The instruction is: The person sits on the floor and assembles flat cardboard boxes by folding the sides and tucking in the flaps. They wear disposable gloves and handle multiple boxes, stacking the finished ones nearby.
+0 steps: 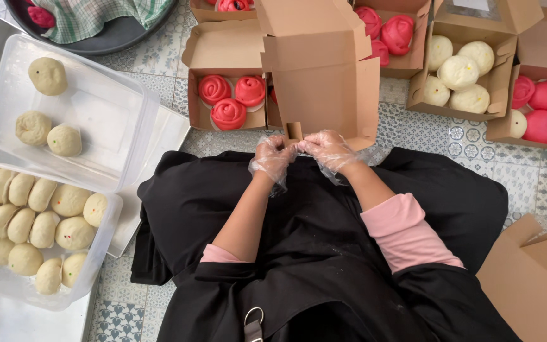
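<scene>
Gloves: thin, clear, crinkled plastic over the left hand (pixel 275 158) and the right hand (pixel 328 149), loose at the wrists.
Sleeves: pink, pushed up past the elbows.
Apron: black, covering lap and knees, faintly dusted white.
Clip: small metal clasp at the apron's lower edge.

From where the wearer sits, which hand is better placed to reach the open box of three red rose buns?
Probably the left hand: the box of red rose buns lies up and to its side, while the right hand would need to cross the brown carton both hands grip.
</scene>
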